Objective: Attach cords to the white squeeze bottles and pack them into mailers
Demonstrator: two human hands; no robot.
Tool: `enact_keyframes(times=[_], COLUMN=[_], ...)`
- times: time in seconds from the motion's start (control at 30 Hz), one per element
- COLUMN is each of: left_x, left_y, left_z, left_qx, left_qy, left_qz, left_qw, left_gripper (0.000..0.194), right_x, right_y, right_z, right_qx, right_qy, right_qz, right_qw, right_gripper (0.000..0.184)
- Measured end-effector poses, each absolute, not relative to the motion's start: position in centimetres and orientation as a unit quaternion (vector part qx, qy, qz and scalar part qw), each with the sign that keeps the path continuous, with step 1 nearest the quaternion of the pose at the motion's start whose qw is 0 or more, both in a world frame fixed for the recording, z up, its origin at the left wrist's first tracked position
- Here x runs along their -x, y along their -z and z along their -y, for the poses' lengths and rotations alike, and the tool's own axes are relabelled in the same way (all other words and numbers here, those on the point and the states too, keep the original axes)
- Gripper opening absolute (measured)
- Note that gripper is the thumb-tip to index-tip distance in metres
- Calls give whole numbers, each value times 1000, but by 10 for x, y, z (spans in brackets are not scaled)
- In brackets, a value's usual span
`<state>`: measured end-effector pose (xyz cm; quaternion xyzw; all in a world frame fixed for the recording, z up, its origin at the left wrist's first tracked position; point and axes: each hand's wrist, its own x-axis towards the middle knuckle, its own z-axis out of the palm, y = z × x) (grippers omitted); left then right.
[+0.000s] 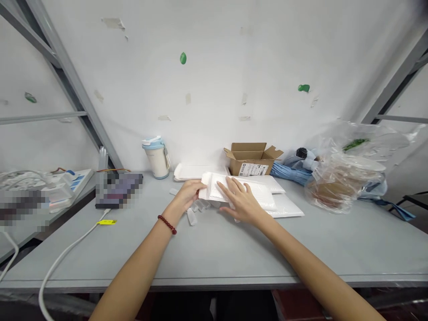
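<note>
- Left hand (189,196): fingers together against the left edge of a padded mailer (236,189); can't tell if they grip it
- Right hand (242,203): fingers spread, open, resting flat on top of the mailer
- Mailer: white, held between both hands, overlapping two more mailers (284,207) on the table (334,249)
- Small clear sleeves (195,209) lie just beside the left hand
- Bead bracelet (167,224) on left wrist
- Behind the mailers: white tray (190,172), open cardboard box (249,159) with label
- Tumbler (156,158) behind the left hand
- Right side: blue cloth (289,171), clear plastic bag (344,178)
- Left side: white cable (67,249) with yellow tag (107,222); blurred object (118,190) beyond it
</note>
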<state>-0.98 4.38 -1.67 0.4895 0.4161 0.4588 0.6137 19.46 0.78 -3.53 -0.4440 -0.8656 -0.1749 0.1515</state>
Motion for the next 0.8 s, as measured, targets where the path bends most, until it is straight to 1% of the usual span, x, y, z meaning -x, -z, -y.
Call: enact_keyframes(times=[0.07,0.1,0.23,0.33,0.43,0.6,0.7,0.8], left_x=[6,4,0,-1,-3,-2,-2,5], left_y=[17,17,14,10,9,13,15,9], left_z=[-40,-38,-31,-27,-25,-27,-29,-30], left_qx=[-504,-515,-586,-619,-636,-657,-667,-667], left_qy=[-436,-420,-352,-322,-311,-306,-311,-310], left_qz=[-425,-427,-409,-419,-444,-467,-486,-499], left_qw=[613,613,604,582,549,506,471,458], left_gripper=[16,18,26,27,24,14,14,17], right_x=[-193,-194,-199,-201,-202,-199,-198,-201], right_y=[37,38,39,39,38,33,31,31], right_z=[-7,-7,-12,-13,-12,-9,-9,-13], right_qx=[453,460,464,451,442,442,439,442], right_qy=[148,138,104,74,63,83,98,109], right_qz=[867,864,864,875,880,871,866,861], right_qw=[148,149,163,161,162,198,217,228], right_gripper=[91,97,110,114,109,87,74,67])
